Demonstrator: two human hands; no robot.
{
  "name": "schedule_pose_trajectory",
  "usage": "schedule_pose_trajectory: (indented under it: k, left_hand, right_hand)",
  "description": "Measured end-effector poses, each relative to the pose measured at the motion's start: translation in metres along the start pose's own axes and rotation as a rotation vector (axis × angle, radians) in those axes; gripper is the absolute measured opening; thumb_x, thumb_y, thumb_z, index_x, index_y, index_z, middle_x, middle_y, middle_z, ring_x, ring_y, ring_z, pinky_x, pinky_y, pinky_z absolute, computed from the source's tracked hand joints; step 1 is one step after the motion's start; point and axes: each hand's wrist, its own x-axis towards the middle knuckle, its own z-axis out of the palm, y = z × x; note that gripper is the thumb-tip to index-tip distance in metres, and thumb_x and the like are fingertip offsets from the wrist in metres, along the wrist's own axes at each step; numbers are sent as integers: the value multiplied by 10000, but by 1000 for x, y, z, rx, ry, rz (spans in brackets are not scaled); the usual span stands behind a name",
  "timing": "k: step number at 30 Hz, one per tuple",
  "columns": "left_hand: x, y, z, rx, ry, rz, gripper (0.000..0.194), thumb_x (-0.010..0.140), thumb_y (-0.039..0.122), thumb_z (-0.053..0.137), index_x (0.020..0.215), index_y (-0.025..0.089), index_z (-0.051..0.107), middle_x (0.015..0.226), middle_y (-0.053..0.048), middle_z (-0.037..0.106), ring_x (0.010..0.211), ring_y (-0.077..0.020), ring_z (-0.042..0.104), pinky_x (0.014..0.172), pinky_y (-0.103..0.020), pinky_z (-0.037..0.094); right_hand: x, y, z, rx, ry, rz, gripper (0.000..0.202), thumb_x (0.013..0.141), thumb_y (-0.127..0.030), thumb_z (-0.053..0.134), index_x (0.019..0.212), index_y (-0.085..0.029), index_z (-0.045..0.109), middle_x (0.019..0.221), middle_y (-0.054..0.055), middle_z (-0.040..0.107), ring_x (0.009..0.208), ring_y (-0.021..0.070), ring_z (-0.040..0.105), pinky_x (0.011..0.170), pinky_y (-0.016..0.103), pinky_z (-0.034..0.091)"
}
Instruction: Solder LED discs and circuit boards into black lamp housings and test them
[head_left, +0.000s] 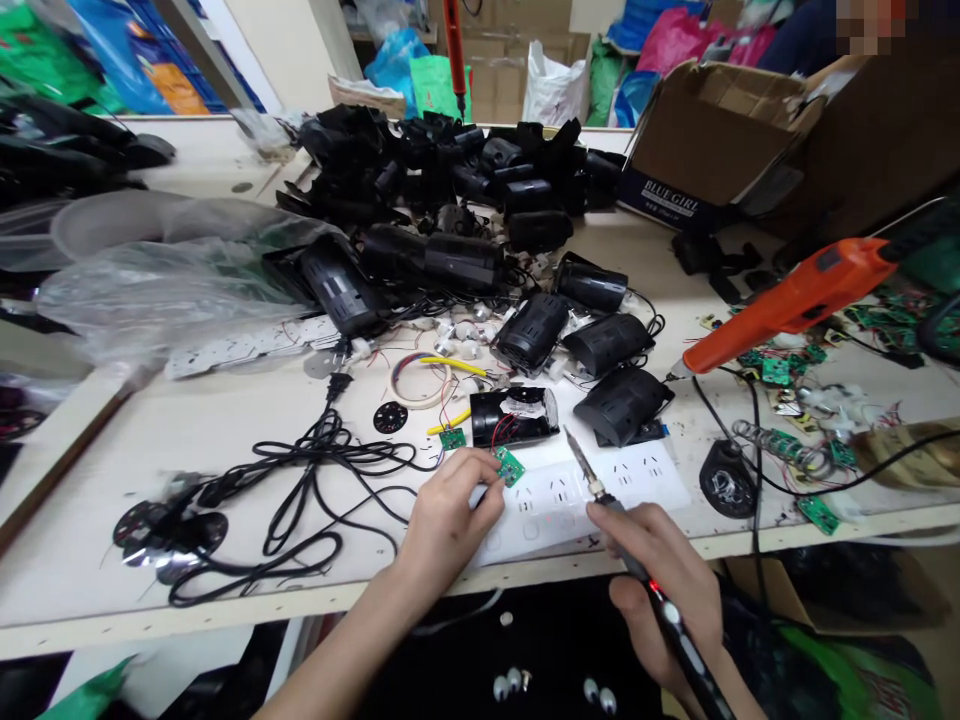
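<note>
My right hand (667, 580) is closed round the handle of a soldering iron (637, 570), whose metal tip points up and left over a white power strip (622, 485). A red light glows on the iron's handle. My left hand (457, 500) pinches the edge of a small green circuit board (511, 466) above the strip's left end. Just beyond lies an open black housing (517, 417) with red wires coming out. A second little circuit board (452, 438) rests left of it, beside yellow tubing (450, 422).
Black plastic housings (529, 330) are heaped toward the back. An orange electric screwdriver (787, 305) slants in at the right, near loose circuit boards and a speaker-like black part (727, 480). Tangled black cable (300, 480) spreads at left. A cardboard box (712, 140) stands back right.
</note>
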Motion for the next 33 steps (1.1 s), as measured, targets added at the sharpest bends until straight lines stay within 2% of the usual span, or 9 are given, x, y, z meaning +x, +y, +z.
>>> schedule_pose_trajectory:
  k: [3,6,10,17,22,27,33]
  left_hand:
    - [1,1,0,7,-3,10,119,869,120,540,782,199,562,859,-45,652,834,-166,650,753,-283,537]
    - [0,0,0,8,-5,-11,120,861,124,544,773,205,552,871,-42,656,841,-169,653,760,-292,543]
    - [-2,0,-1,12,-21,-38,119,857,129,553,767,207,548,890,-44,671,857,-173,663,772,-301,550]
    - [-8,-1,1,63,-37,-22,124,884,143,512,782,213,522,929,-55,667,883,-179,667,771,-309,556]
    - [-10,-1,3,92,-46,1,121,897,142,494,798,211,498,945,-71,654,909,-185,665,777,-308,554]
    - [-11,0,6,117,-41,5,125,891,121,492,810,216,492,948,-69,645,925,-182,661,781,-316,552]
    - [-12,1,8,125,-20,-12,117,900,128,492,823,216,484,914,-60,633,892,-177,654,770,-315,546]
  right_hand:
    - [-10,-7,4,76,24,62,332,1003,-334,447,1245,-201,631,754,37,521,592,162,536,486,282,442]
    - [-15,-11,4,109,-8,110,295,962,-205,466,1195,-212,646,716,25,543,571,159,551,484,278,452]
    - [-18,-10,0,78,-96,67,352,906,-129,508,1229,-214,620,751,35,600,627,170,603,533,282,498]
    - [-21,-12,13,93,-30,54,328,906,-139,491,1195,-197,636,700,25,588,564,160,554,498,280,443]
    - [-22,-11,19,73,-48,35,329,904,-127,501,1197,-196,633,702,23,610,549,157,559,497,280,456]
    - [-22,-9,21,22,3,6,348,888,-123,526,1206,-209,634,846,60,701,643,178,641,557,288,527]
    - [-21,-10,21,73,-32,30,362,880,-105,528,1212,-203,633,785,48,678,587,160,598,521,278,503]
